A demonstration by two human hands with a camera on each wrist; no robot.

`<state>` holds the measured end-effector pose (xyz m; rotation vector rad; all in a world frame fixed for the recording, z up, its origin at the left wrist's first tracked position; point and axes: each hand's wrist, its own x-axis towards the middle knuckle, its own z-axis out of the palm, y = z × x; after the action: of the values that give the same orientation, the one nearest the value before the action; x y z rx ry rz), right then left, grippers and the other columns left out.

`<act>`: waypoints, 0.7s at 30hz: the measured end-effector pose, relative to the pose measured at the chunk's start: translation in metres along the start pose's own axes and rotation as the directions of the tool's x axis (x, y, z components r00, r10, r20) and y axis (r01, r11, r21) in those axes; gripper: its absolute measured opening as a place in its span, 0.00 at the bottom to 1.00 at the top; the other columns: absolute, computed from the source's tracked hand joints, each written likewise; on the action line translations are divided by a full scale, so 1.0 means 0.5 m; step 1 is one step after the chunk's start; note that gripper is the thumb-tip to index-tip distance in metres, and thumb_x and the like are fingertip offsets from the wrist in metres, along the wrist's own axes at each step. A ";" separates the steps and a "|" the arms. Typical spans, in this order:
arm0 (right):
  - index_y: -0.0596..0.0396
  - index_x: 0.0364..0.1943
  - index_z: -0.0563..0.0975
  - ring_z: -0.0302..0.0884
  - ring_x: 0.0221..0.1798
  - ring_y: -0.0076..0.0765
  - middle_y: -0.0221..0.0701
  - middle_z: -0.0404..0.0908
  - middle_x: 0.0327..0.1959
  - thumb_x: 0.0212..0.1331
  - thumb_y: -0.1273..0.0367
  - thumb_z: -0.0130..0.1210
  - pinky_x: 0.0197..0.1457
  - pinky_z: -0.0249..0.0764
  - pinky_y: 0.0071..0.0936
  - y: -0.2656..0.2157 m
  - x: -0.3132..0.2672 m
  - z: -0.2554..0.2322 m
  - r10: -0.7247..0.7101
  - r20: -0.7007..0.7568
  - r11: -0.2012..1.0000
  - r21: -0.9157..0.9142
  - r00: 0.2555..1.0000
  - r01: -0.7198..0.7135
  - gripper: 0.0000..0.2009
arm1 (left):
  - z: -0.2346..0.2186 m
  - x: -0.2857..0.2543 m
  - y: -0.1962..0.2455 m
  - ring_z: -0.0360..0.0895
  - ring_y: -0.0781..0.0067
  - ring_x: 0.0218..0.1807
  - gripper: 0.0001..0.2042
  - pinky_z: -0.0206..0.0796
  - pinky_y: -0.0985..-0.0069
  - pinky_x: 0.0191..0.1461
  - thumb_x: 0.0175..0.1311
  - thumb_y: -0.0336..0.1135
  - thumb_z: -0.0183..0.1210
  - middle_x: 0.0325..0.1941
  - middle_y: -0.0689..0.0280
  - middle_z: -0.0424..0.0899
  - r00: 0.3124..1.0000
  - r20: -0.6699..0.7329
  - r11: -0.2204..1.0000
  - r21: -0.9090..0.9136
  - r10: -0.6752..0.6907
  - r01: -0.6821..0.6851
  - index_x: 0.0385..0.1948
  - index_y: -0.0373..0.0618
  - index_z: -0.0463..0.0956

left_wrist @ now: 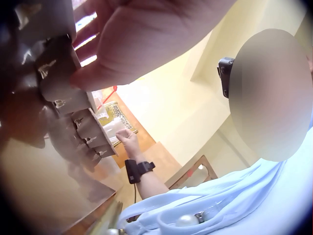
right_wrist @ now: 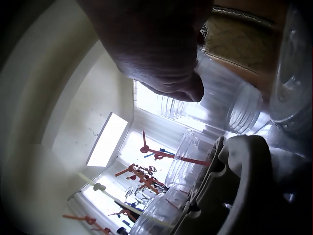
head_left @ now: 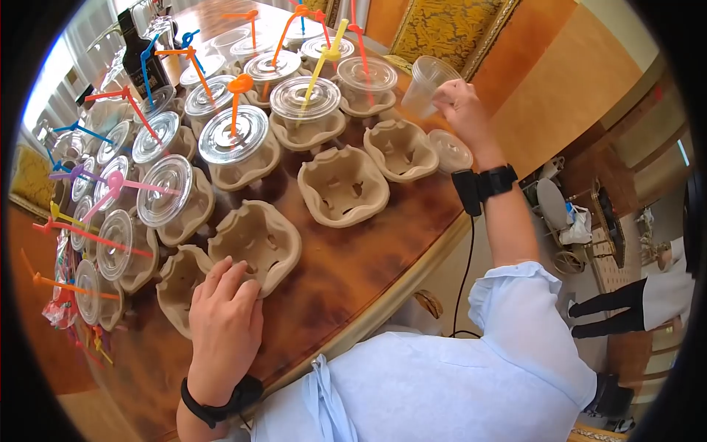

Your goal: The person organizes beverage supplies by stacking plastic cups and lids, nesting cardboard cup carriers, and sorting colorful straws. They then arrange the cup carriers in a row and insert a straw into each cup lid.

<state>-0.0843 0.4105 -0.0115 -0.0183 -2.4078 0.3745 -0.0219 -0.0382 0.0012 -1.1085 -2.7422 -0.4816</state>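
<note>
My right hand pinches a clear plastic cup by its rim at the table's far right edge. The cup is tilted in the head view, and the right wrist view shows its ribbed clear wall. A flat clear lid lies below it, beside a cup carrier of brown moulded pulp with vacant sockets. My left hand rests with extended fingers on the near edges of two more pulp carriers. In the left wrist view its thumb lies against a carrier wall.
Rows of lidded clear cups with knotted coloured straws stand in pulp carriers across the table. A dark bottle stands at the back left. A patterned chair is behind the table, and a cable hangs from my right wrist.
</note>
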 end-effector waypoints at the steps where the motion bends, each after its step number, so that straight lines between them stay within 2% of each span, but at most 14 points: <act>1: 0.53 0.31 0.79 0.70 0.45 0.44 0.33 0.76 0.36 0.48 0.74 0.59 0.50 0.68 0.35 0.001 0.001 0.011 -0.012 0.004 1.000 -0.003 1.000 0.012 0.05 | -0.001 -0.001 0.002 0.70 0.51 0.56 0.10 0.64 0.61 0.56 0.44 0.23 0.59 0.47 0.56 0.77 1.000 -0.007 1.000 -0.011 -0.010 0.010 0.31 0.39 0.76; 5: 0.50 0.34 0.79 0.70 0.49 0.45 0.34 0.77 0.40 0.47 0.73 0.60 0.53 0.67 0.36 0.022 0.013 0.037 -0.045 0.125 0.991 -0.121 0.991 0.061 0.08 | 0.001 -0.007 0.003 0.70 0.50 0.57 0.10 0.63 0.61 0.57 0.44 0.22 0.59 0.48 0.55 0.77 0.999 -0.022 0.998 -0.059 -0.032 0.030 0.32 0.39 0.77; 9: 0.50 0.44 0.76 0.70 0.54 0.45 0.35 0.77 0.47 0.46 0.71 0.62 0.58 0.63 0.40 -0.002 0.009 0.011 -0.109 0.017 0.980 -0.168 0.994 0.110 0.17 | 0.007 -0.010 -0.005 0.69 0.50 0.57 0.11 0.63 0.61 0.58 0.43 0.22 0.60 0.49 0.56 0.77 0.997 -0.059 0.996 -0.087 -0.040 0.035 0.32 0.40 0.77; 11: 0.50 0.49 0.74 0.69 0.56 0.45 0.34 0.77 0.49 0.45 0.70 0.63 0.60 0.60 0.42 -0.056 -0.016 -0.023 -0.147 -0.074 0.977 -0.165 0.986 0.133 0.22 | 0.008 -0.010 -0.009 0.69 0.49 0.58 0.11 0.63 0.61 0.58 0.43 0.23 0.61 0.49 0.56 0.77 0.996 -0.069 0.993 -0.105 -0.054 0.046 0.32 0.41 0.77; 12: 0.51 0.49 0.74 0.69 0.56 0.44 0.34 0.77 0.49 0.45 0.70 0.63 0.61 0.60 0.42 -0.082 -0.035 -0.037 -0.170 0.042 0.983 -0.056 0.985 0.172 0.22 | 0.008 -0.011 -0.011 0.69 0.49 0.58 0.11 0.63 0.61 0.58 0.43 0.23 0.61 0.49 0.56 0.77 0.995 -0.072 0.992 -0.114 -0.063 0.055 0.32 0.41 0.77; 14: 0.51 0.49 0.74 0.69 0.57 0.42 0.34 0.77 0.49 0.46 0.70 0.63 0.62 0.58 0.42 -0.127 -0.081 -0.061 -0.241 0.260 0.965 0.168 0.935 0.202 0.21 | 0.008 -0.011 -0.014 0.69 0.49 0.58 0.11 0.63 0.61 0.58 0.43 0.23 0.61 0.50 0.56 0.77 0.995 -0.072 0.993 -0.106 -0.065 0.057 0.32 0.41 0.77; 17: 0.53 0.42 0.76 0.72 0.52 0.40 0.34 0.78 0.42 0.48 0.72 0.59 0.61 0.60 0.41 -0.167 -0.138 -0.035 -0.327 0.338 0.941 0.029 0.883 0.337 0.14 | 0.010 -0.012 -0.016 0.68 0.49 0.58 0.11 0.63 0.61 0.58 0.43 0.24 0.61 0.50 0.57 0.77 0.997 -0.068 0.995 -0.091 -0.048 0.042 0.32 0.42 0.77; 20: 0.54 0.34 0.76 0.74 0.44 0.39 0.32 0.78 0.34 0.48 0.75 0.54 0.58 0.62 0.42 -0.156 -0.153 -0.016 -0.298 0.401 0.906 -0.168 0.866 0.389 0.08 | 0.012 -0.014 -0.018 0.68 0.49 0.59 0.10 0.63 0.61 0.58 0.44 0.24 0.62 0.50 0.57 0.77 0.998 -0.063 0.996 -0.091 -0.029 0.023 0.31 0.41 0.77; 21: 0.54 0.33 0.75 0.74 0.41 0.39 0.31 0.77 0.32 0.48 0.75 0.53 0.57 0.63 0.42 -0.161 -0.152 -0.019 -0.303 0.325 0.902 -0.206 0.896 0.379 0.07 | 0.011 -0.015 -0.020 0.68 0.49 0.59 0.10 0.63 0.60 0.58 0.44 0.24 0.62 0.50 0.57 0.77 0.998 -0.064 0.996 -0.091 -0.028 0.022 0.31 0.41 0.77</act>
<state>-0.0136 0.3273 -0.0313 0.3642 -2.6620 -0.1227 -0.0237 -0.0482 -0.0081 -1.0594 -2.7054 -0.6399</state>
